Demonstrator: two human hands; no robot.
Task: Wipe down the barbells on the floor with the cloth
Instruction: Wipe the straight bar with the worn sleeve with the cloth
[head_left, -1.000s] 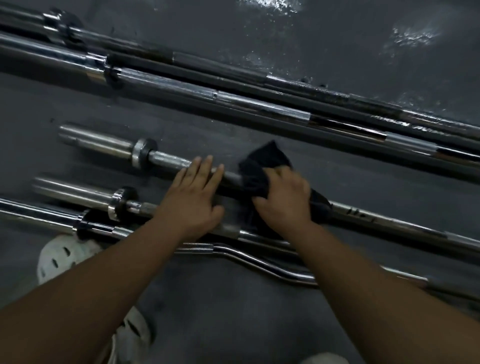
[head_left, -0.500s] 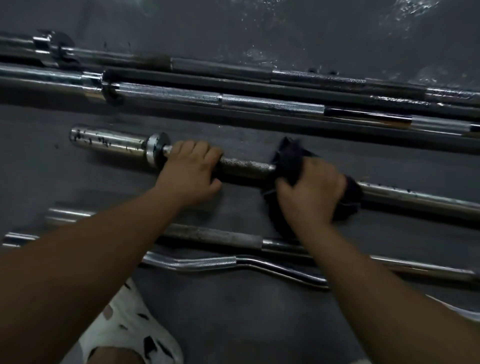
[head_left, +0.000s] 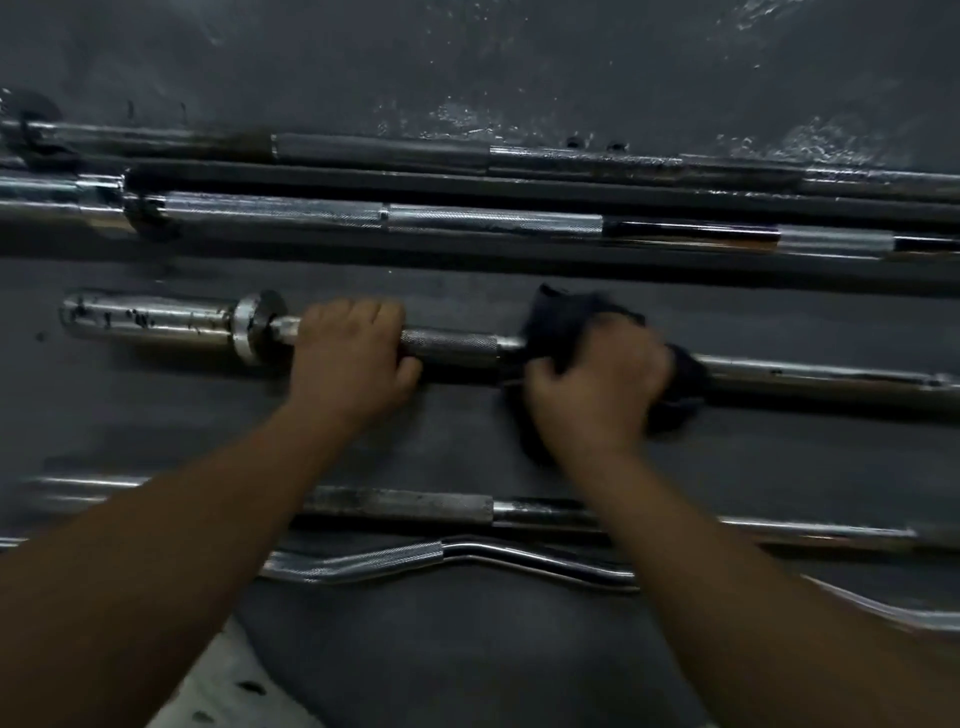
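Several barbells lie side by side on the dark floor. The middle barbell (head_left: 452, 345) runs left to right, its spotted chrome sleeve at the left. My left hand (head_left: 353, 358) grips its shaft just right of the collar. My right hand (head_left: 597, 384) holds a black cloth (head_left: 561, 317) wrapped round the same shaft, further right; cloth ends stick out above and to the right of my fingers. Nearer me lie a dull straight bar (head_left: 415, 504) and a wavy chrome curl bar (head_left: 415, 556), partly hidden by my forearms.
Two or three long bars (head_left: 467, 221) lie together at the far side, on a grey rubber floor (head_left: 467, 78) with wet-looking patches. A white perforated shoe (head_left: 228, 691) shows at the bottom left.
My left hand went from lying flat on the nearer bars to gripping the middle barbell's shaft. My right hand slid the cloth to the right along that shaft. The view shifted.
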